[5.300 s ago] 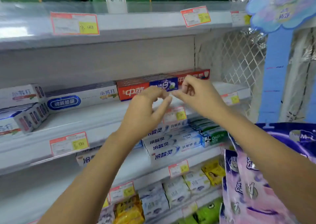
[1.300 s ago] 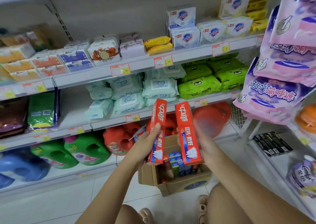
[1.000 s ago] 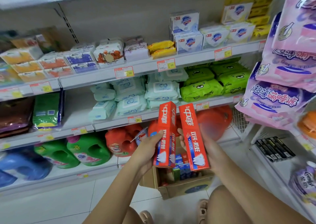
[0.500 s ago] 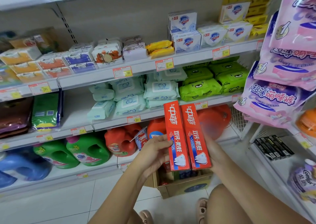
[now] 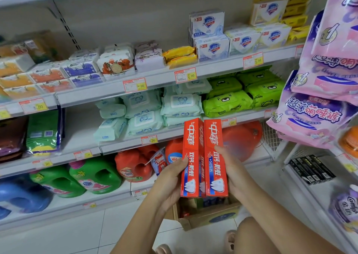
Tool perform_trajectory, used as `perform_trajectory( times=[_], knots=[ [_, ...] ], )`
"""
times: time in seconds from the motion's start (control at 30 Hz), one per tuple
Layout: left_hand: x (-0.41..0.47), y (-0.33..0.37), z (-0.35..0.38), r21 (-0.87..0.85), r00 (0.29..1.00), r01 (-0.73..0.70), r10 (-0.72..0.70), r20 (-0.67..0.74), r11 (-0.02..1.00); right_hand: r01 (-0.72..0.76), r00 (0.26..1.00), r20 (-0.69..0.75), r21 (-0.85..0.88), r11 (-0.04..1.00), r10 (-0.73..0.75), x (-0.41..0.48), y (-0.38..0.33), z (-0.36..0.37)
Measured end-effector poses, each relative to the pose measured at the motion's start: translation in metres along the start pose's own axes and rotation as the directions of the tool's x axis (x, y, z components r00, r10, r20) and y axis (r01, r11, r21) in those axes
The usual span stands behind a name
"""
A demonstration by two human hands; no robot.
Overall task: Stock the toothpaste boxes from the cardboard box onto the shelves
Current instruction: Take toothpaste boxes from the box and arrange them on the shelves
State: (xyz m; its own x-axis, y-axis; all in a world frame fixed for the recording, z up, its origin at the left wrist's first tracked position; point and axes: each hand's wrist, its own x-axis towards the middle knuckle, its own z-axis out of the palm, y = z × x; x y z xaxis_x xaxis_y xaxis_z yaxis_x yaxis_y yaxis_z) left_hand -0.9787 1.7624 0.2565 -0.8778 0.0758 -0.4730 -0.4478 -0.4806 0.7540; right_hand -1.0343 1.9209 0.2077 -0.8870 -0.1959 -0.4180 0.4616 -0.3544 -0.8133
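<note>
Two red toothpaste boxes stand upright side by side, touching, in front of me. My left hand (image 5: 170, 178) grips the left toothpaste box (image 5: 191, 143) from its left side, thumb on its front. My right hand (image 5: 232, 168) holds the right toothpaste box (image 5: 214, 137) from its right side, thumb on its front. Below them on the floor sits the open cardboard box (image 5: 211, 217), with more boxes partly visible inside, mostly hidden behind the held pair.
Shelves (image 5: 155, 79) ahead carry soap bars, wet wipes (image 5: 180, 102) and detergent jugs (image 5: 96, 178). Pink hanging packs (image 5: 319, 106) crowd the right side. A white wire rack (image 5: 310, 168) with black items stands low right. My feet are on the tiled floor (image 5: 77, 234).
Since 5.3 s ago I have left the toothpaste shelf and crouched by the carton. In the last second the two boxes were raised and brought together until they touch.
</note>
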Motion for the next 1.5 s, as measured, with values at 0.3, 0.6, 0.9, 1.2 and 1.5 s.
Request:
perform_trajectory(
  times=[0.3,0.6,0.9,1.2,1.5],
  knots=[
    [0.07,0.014,-0.021,-0.119,0.997,0.075,-0.076,-0.003,0.99,0.025,0.997,-0.074,-0.176,0.984,-0.038,0.056,-0.004,0.01],
    [0.112,0.075,0.004,0.242,0.991,0.1,-0.118,0.063,0.965,-0.106,0.978,-0.187,-0.043,0.993,0.096,0.076,-0.068,0.018],
    [0.079,0.172,0.067,0.48,0.976,0.167,-0.213,0.042,0.861,-0.242,0.961,-0.159,-0.089,0.966,0.226,0.019,-0.21,0.018],
    [0.048,0.233,0.102,0.613,0.86,0.169,-0.419,0.291,0.772,-0.302,0.936,0.088,-0.3,0.905,0.341,-0.017,-0.311,-0.014],
    [0.062,0.247,0.136,0.695,0.929,0.096,-0.316,0.195,0.712,-0.178,0.955,0.151,-0.396,0.901,0.256,-0.012,-0.362,-0.059]
  ],
)
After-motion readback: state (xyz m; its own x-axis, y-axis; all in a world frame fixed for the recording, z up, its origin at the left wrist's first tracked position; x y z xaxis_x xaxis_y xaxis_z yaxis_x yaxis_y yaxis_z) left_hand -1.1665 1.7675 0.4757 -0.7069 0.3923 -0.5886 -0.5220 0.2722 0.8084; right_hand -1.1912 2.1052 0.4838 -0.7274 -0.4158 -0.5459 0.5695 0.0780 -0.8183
